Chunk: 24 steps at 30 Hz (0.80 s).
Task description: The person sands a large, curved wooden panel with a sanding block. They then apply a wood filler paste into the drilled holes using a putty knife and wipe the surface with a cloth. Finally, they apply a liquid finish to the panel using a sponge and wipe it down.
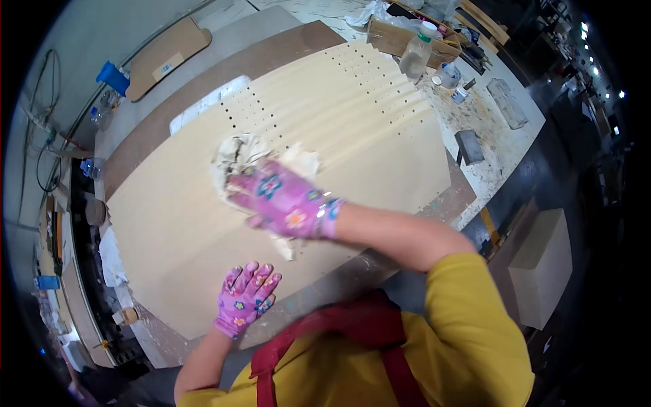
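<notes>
While the gloved left hand (246, 297) is held palm down, fingers loosely spread, by the near edge of the pale panel (386, 169), a crumpled cloth (237, 150) is laid near the panel's middle. It is partly covered by the right hand (285, 199), fingers outstretched; whether the cloth is gripped or pressed cannot be told.

The board (380, 156) lies on the table (498, 148). The cloth (237, 149) is on the board, and the right hand (288, 200) is upon this cloth. The left hand (246, 298) is at the near edge of the board. Behind the board, at the right, the bottle (414, 55) stands just before the box (386, 37). At the right of the board, the block (469, 147) lies on the table.
</notes>
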{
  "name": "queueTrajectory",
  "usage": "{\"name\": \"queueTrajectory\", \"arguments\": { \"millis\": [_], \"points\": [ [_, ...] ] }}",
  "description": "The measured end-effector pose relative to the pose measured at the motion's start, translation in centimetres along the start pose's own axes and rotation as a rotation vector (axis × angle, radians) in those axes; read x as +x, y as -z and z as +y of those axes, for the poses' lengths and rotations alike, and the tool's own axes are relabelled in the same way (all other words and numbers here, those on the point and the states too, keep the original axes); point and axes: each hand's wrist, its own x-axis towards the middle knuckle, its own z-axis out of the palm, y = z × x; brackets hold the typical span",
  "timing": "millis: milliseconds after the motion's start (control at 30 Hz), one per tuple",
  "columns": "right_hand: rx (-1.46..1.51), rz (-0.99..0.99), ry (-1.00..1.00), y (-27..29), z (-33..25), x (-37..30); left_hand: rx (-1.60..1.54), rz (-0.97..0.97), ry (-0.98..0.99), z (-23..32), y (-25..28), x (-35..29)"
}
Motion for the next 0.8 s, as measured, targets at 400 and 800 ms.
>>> {"name": "queueTrajectory", "arguments": {
  "millis": [400, 800],
  "points": [
    [-0.184, -0.154, -0.318, 5.8, 13.8, -3.8, 0.067, 0.000, 0.038, 0.7, -1.2, -0.5],
    [-0.212, -0.189, -0.300, 3.8, 17.4, 0.9, 0.048, 0.015, 0.047, 0.4, -0.1, 0.3]
  ]
}}
